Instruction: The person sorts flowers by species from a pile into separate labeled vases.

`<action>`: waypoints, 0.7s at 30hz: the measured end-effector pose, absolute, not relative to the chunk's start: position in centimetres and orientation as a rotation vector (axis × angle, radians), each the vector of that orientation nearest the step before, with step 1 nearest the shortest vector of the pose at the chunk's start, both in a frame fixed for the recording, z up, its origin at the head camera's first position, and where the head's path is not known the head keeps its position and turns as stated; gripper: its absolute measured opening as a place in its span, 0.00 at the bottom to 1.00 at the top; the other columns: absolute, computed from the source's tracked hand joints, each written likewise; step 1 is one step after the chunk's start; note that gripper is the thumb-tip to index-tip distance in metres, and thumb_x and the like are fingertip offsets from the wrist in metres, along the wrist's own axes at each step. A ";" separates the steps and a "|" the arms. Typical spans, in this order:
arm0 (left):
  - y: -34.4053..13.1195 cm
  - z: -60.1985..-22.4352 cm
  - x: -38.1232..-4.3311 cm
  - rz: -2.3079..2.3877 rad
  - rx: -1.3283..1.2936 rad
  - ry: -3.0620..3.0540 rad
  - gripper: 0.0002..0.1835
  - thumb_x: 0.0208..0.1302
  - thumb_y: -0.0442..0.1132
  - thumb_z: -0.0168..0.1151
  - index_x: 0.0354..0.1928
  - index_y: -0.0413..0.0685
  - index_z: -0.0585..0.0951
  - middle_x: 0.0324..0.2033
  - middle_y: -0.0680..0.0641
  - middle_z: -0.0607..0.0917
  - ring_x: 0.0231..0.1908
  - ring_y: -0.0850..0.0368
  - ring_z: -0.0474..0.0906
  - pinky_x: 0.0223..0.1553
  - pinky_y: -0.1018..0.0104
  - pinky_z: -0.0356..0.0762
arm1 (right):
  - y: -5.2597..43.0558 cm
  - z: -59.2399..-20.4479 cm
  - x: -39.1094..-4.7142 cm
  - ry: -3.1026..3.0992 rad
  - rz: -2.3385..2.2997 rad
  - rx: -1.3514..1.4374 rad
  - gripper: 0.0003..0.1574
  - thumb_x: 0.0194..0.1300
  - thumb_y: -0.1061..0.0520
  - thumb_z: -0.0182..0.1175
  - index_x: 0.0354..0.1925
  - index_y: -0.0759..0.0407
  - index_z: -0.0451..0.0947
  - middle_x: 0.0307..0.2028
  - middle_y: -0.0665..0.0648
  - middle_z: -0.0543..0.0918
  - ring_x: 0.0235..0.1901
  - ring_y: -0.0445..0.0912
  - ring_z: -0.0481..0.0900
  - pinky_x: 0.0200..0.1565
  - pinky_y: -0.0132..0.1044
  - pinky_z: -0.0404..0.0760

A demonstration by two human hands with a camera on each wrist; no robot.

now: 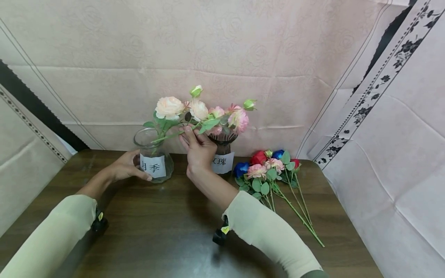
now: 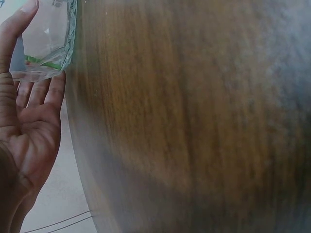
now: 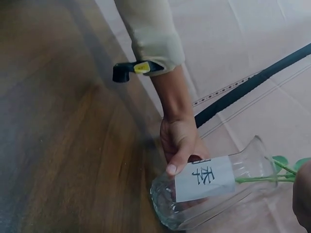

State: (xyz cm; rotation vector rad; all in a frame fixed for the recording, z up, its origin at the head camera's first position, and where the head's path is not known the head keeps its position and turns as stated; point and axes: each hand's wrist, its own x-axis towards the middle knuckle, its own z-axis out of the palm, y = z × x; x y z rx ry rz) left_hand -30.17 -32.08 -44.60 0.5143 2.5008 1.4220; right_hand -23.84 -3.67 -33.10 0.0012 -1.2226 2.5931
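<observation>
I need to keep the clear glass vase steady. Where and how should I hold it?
Probably best: the body of the clear glass vase, below its mouth, coming from the left with the thumb in front, as the left hand has it. The body offers broad sides, and this leaves the open mouth free for the green stems, with the right hand on the other side.

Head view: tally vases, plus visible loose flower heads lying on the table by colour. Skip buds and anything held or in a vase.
Clear vase: 1
Dark vase: 1
Red heads: 2, one partly hidden
Blue heads: 2
Pink heads: 2
Total: 8
</observation>
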 end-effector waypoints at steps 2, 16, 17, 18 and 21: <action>-32.0 -44.7 -30.2 1.420 0.513 2.502 0.56 0.54 0.33 0.91 0.83 0.41 0.68 0.68 0.34 0.86 0.67 0.45 0.85 0.61 0.72 0.84 | -3.9 -33.4 -24.2 -1.241 2.577 0.003 0.13 0.76 0.65 0.72 0.53 0.74 0.91 0.50 0.69 0.95 0.55 0.61 0.95 0.57 0.49 0.94; -31.8 -44.6 -30.4 1.453 0.517 2.484 0.59 0.52 0.31 0.91 0.84 0.41 0.66 0.68 0.33 0.86 0.60 0.65 0.86 0.61 0.73 0.84 | -6.4 -34.8 -25.7 -1.438 2.460 0.055 0.09 0.76 0.66 0.72 0.44 0.77 0.90 0.43 0.67 0.95 0.46 0.60 0.97 0.53 0.46 0.95; -31.8 -44.6 -30.3 1.452 0.514 2.483 0.59 0.53 0.31 0.91 0.84 0.40 0.66 0.68 0.33 0.86 0.59 0.65 0.86 0.61 0.73 0.84 | -6.7 -34.9 -25.7 -1.493 2.429 0.057 0.09 0.76 0.66 0.72 0.45 0.76 0.91 0.42 0.67 0.95 0.45 0.59 0.97 0.52 0.43 0.95; -31.9 -44.6 -30.3 1.448 0.511 2.485 0.59 0.53 0.31 0.91 0.84 0.40 0.66 0.68 0.33 0.86 0.59 0.65 0.86 0.60 0.73 0.84 | -6.9 -34.9 -25.6 -1.547 2.398 0.067 0.10 0.76 0.66 0.73 0.48 0.75 0.92 0.43 0.67 0.95 0.46 0.59 0.97 0.51 0.41 0.95; -31.9 -44.8 -30.3 1.443 0.498 2.492 0.59 0.53 0.32 0.91 0.84 0.40 0.66 0.68 0.33 0.86 0.59 0.64 0.86 0.60 0.73 0.84 | -7.4 -35.3 -25.5 -1.757 2.184 0.121 0.12 0.75 0.64 0.74 0.53 0.70 0.93 0.45 0.68 0.95 0.46 0.56 0.97 0.47 0.33 0.94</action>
